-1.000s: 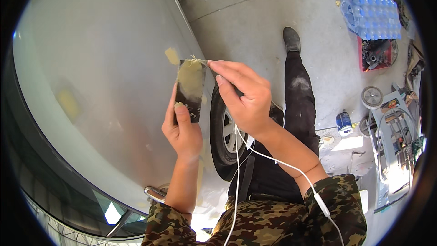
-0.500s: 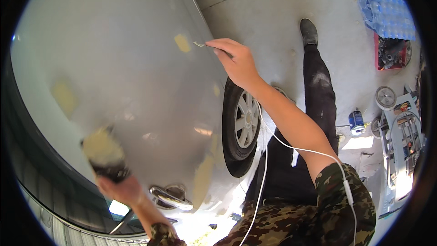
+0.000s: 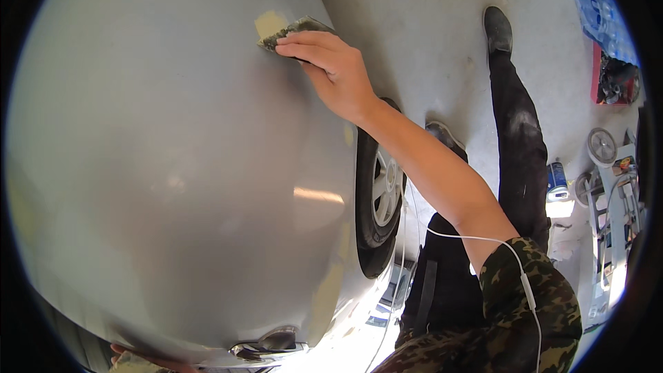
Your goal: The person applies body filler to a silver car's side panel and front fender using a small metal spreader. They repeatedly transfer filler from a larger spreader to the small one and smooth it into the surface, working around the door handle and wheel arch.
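My right hand is closed on a flat putty spreader, dark and smeared with filler. The blade lies against the silver-grey car panel, over the lower right part of a pale yellow filler patch. At the lower left rim, part of my left hand shows, closed at the edge of a putty board with yellowish filler on it. Most of that hand and board is cut off by the picture's edge.
Right of the panel sits the car wheel, and a chrome door handle juts out below. A white cable runs along my right arm. On the floor at right are wrapped bottles, a red crate, a blue can and a wheeled trolley.
My right hand has turned the spreader flat onto the panel by the filler patch. My left hand and the putty board have dropped toward the lower left rim. The whole view has shifted.
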Motion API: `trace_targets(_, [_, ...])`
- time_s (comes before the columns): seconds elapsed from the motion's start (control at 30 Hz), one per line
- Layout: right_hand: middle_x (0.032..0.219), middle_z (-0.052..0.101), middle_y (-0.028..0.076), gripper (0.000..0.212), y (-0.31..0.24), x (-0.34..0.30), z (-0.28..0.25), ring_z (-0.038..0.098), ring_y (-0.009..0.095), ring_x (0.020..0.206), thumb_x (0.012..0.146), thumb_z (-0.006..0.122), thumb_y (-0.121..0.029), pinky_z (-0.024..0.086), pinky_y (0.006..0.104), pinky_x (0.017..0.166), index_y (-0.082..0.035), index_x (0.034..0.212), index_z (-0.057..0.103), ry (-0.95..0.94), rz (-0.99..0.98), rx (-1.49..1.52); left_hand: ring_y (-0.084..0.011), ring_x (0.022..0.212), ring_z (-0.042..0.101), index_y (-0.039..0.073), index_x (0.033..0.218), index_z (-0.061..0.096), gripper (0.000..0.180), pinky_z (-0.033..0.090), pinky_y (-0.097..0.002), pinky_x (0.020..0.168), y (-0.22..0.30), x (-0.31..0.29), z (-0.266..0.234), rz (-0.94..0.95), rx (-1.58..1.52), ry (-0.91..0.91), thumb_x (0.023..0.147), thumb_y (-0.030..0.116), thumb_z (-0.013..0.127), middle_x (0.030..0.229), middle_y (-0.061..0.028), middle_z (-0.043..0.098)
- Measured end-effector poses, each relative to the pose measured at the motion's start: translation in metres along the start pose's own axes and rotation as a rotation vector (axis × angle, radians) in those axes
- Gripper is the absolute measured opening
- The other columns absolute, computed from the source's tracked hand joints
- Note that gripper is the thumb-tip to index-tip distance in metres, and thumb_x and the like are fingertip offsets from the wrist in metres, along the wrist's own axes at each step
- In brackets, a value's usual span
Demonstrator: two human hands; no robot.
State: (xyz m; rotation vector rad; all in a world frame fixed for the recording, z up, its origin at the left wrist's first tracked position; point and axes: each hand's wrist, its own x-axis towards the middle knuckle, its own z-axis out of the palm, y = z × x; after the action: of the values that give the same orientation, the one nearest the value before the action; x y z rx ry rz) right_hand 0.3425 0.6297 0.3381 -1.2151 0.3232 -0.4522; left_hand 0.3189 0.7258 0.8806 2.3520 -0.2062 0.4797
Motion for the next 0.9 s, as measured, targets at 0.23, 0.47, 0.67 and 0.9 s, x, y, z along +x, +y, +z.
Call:
trace_targets(0.23, [0.123, 0.073, 0.01, 0.047, 0.003, -0.01, -0.023, 0.07, 0.027, 0.113, 0.086, 0.057, 0.02, 0.056, 0.0355, 0.093, -0.006, 0.121, 0.074, 0.005, 0.093, 0.01, -0.0427, 0.138, 0.052, -0.003, 0.147, 0.049, 0.065, 0.047, -0.0579, 0.114, 0.003, 0.003, 0.011, 0.009, -0.068, 0.134, 0.1, 0.039, 0.065, 0.145, -0.0242, 0.058])
trace_targets(0.47, [0.124, 0.073, 0.011, 0.043, 0.033, 0.022, -0.007, 0.07, 0.027, 0.112, 0.089, 0.058, 0.018, 0.056, 0.0337, 0.096, -0.005, 0.122, 0.074, 0.063, 0.13, 0.06, -0.0428, 0.12, 0.067, -0.008, 0.158, 0.019, 0.102, 0.06, -0.0507, 0.098, 0.003, 0.015, -0.044, 0.474, 1.022, -0.056, 0.089, 0.031, 0.083, 0.142, -0.0316, 0.055])
trace_targets(0.67, [0.123, 0.073, 0.01, 0.041, 0.015, -0.021, -0.013, 0.07, 0.028, 0.113, 0.088, 0.061, 0.014, 0.057, 0.0345, 0.095, -0.007, 0.12, 0.075, 0.041, 0.209, 0.037, -0.0445, 0.112, 0.07, -0.013, 0.154, 0.024, 0.1, 0.063, -0.05, 0.089, -0.003, 0.019, -0.047, 0.538, 0.851, -0.013, 0.089, 0.033, 0.083, 0.134, -0.0318, 0.061])
trace_targets(0.9, [0.12, 0.074, 0.011, 0.039, 0.032, 0.03, -0.031, 0.07, 0.022, 0.108, 0.093, 0.058, 0.015, 0.054, 0.0294, 0.094, -0.005, 0.123, 0.073, 0.039, 0.3, 0.104, -0.0418, 0.111, 0.071, -0.013, 0.154, 0.026, 0.098, 0.064, -0.0493, 0.088, -0.008, 0.011, -0.018, 0.516, 0.886, 0.002, 0.088, 0.032, 0.083, 0.131, -0.0306, 0.062])
